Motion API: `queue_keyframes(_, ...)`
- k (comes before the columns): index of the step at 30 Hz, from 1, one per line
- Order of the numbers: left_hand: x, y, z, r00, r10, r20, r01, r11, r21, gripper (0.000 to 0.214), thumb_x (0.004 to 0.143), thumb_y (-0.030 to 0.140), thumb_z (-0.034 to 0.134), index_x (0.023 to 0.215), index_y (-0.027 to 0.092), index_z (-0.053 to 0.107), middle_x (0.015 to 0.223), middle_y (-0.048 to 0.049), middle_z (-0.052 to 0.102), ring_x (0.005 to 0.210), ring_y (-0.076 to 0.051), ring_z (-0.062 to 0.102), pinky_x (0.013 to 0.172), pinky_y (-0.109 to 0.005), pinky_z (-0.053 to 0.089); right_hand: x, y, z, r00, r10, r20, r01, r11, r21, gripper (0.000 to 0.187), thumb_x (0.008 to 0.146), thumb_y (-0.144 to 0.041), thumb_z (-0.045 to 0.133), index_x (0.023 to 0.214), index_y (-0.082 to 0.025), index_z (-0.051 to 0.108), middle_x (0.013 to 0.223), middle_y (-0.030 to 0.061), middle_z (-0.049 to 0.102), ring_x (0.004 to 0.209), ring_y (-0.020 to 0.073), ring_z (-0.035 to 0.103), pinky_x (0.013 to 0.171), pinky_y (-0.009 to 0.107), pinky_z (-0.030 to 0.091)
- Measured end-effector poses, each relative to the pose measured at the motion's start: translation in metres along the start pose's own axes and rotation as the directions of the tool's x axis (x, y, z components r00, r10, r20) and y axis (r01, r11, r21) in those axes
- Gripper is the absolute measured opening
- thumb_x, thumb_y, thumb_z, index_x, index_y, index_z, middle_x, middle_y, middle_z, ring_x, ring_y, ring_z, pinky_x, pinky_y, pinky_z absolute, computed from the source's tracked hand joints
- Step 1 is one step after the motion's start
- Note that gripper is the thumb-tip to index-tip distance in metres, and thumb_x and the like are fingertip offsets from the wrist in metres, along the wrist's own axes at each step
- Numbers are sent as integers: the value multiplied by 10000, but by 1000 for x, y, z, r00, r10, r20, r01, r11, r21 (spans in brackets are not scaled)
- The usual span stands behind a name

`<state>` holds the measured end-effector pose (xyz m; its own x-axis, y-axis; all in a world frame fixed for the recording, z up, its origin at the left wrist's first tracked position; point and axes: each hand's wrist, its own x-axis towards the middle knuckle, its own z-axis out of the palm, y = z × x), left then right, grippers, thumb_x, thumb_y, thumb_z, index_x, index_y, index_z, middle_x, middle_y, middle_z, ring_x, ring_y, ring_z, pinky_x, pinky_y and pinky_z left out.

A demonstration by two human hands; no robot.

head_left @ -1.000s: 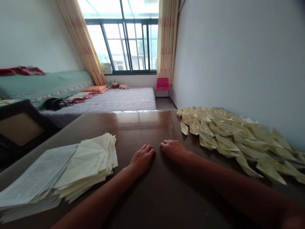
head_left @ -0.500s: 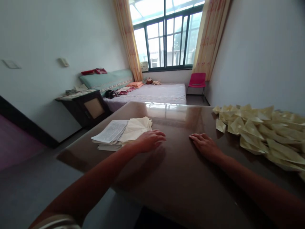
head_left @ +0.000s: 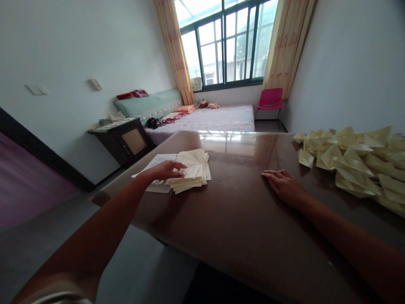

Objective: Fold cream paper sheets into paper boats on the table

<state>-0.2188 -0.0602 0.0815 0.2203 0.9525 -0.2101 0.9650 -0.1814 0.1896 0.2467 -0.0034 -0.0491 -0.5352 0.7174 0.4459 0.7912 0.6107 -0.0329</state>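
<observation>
My left hand (head_left: 166, 169) is over the white printed sheets (head_left: 156, 159), its fingertips at the left part of a stack of creased cream paper (head_left: 193, 171). Thumb and fingers are apart, and nothing shows between them; whether they touch the paper I cannot tell. My right hand (head_left: 284, 185) lies flat on the shiny brown table (head_left: 234, 219), fingers stretched out and holding nothing. To its right is a heap of folded cream paper shapes (head_left: 354, 158), with one small folded piece (head_left: 306, 158) at the near left side of the heap.
Beyond the table stands a bed (head_left: 221, 118) with a pink chair (head_left: 270, 99) to its right. A dark bedside cabinet (head_left: 126, 139) stands at the left, past the table's left edge. The window (head_left: 224, 46) is at the back.
My left hand has moved left, from the right side of the cream stack to over the white sheets. My right hand stays flat on the table. The view has shifted slightly.
</observation>
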Motion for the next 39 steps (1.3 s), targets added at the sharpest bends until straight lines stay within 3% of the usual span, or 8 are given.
queue_keyframes(6,1,6,2,1000,-28,9,27,1000,6,600,738,644,590,1227,297,618,1051,-11,705,945,-223,626,860,-267,427,0,1,0,1000,-8,1,8,1000,-2,360,943,-278,384,1235,-227,588,1248,15,620,1038,242,527,924,389,459)
queue_keyframes(12,5,1,0,1000,-11,26,11,1000,-21,509,766,612,582,1183,328,645,1117,24,691,1005,-201,610,901,-238,396,-1,4,2,1000,-16,-10,16,1000,-10,361,938,-271,387,1232,-230,592,1241,12,624,1037,242,532,939,401,451)
queue_keyframes(20,10,0,0,998,-24,60,25,1000,-7,600,704,653,613,1207,325,631,1068,8,707,963,-215,627,885,-255,417,1,2,0,1000,-6,-10,6,1000,11,367,928,-270,394,1229,-230,601,1240,22,628,1034,238,545,940,404,456)
queue_keyframes(29,12,-15,-1,997,44,69,-33,989,-145,548,690,630,640,1138,315,676,1136,9,694,1029,-224,611,919,-255,405,1,1,-2,1000,6,-20,-5,999,42,376,918,-283,389,1215,-244,615,1223,27,640,1023,245,556,925,417,465)
queue_keyframes(34,14,-20,1,997,68,49,-62,991,-115,518,707,620,631,1122,313,685,1152,11,688,1029,-214,617,918,-244,411,1,2,-1,1000,11,-12,-11,999,52,375,913,-273,399,1223,-244,608,1228,22,636,1026,241,557,944,411,456)
queue_keyframes(39,10,-19,5,998,64,-27,-66,995,-69,459,808,580,516,1052,246,716,1068,-3,720,937,-199,648,840,-229,453,0,4,-5,1000,20,-11,-19,989,147,352,921,-319,411,1182,-231,630,1203,40,648,1048,236,567,960,414,453)
